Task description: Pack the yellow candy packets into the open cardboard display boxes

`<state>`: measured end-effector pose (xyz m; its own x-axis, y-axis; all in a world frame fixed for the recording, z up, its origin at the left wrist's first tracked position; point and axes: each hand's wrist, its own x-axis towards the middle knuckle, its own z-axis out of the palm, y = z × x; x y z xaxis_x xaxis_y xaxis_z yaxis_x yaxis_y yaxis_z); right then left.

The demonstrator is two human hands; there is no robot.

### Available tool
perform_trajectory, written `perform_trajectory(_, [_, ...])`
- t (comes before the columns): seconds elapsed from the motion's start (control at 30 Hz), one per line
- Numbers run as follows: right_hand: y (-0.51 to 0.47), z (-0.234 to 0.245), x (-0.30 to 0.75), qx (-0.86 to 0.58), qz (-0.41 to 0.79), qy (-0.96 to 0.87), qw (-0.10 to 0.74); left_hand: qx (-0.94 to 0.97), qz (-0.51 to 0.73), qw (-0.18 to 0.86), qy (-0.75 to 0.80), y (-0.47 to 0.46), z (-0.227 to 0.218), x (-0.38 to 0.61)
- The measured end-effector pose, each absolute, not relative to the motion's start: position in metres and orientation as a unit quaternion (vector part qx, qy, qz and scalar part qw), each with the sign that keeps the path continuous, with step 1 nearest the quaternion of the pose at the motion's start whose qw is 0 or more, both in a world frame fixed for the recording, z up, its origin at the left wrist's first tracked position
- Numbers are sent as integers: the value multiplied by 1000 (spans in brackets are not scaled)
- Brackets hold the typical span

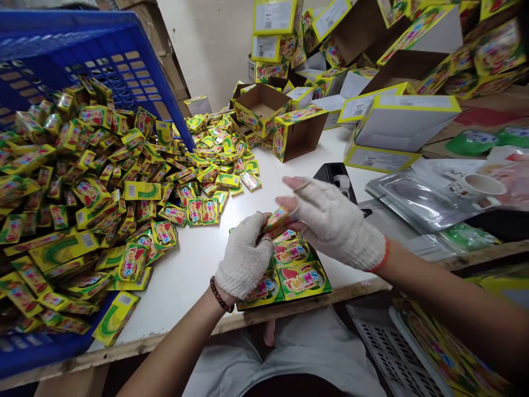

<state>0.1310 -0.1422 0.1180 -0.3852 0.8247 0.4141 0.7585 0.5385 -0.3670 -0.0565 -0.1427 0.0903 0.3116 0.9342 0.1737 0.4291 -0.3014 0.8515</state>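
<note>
Both my hands wear white knitted gloves with bare fingertips. My left hand (247,256) is closed around a small yellow-and-green candy box (276,219), its thumb on the near end. My right hand (336,223) is at the other end of that box, fingers stretched and apart, the lower ones close to it or touching; exact contact is unclear. Beneath both hands, at the table's front edge, "TWINS" candy boxes (303,277) lie face up side by side within a dark-edged rectangle. My left hand hides part of them.
On the left, a tipped blue plastic crate (165,91) spills a large heap of small candy boxes (88,193) onto the white table (185,275). Larger open cartons (300,132) are piled behind. A black tape dispenser (330,172) and plastic pouches (430,193) lie to the right.
</note>
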Motion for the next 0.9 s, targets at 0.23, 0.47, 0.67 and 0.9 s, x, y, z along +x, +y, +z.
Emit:
perform_trajectory(0.23, [-108,100,150,-486,172,-849,112,795,358,146,467,-147,74,-60])
perform_trajectory(0.47, [-85,91,140,-499,146,-853,-49,909,195,120,349,-181,44,-66])
perform_trajectory(0.67, [-86,99,113,-499,74,-846,-174,910,189,118,349,-180,39,-65])
perform_trajectory(0.9, [-108,89,103,-510,-4,-845,-163,882,277,134,358,-190,43,-74])
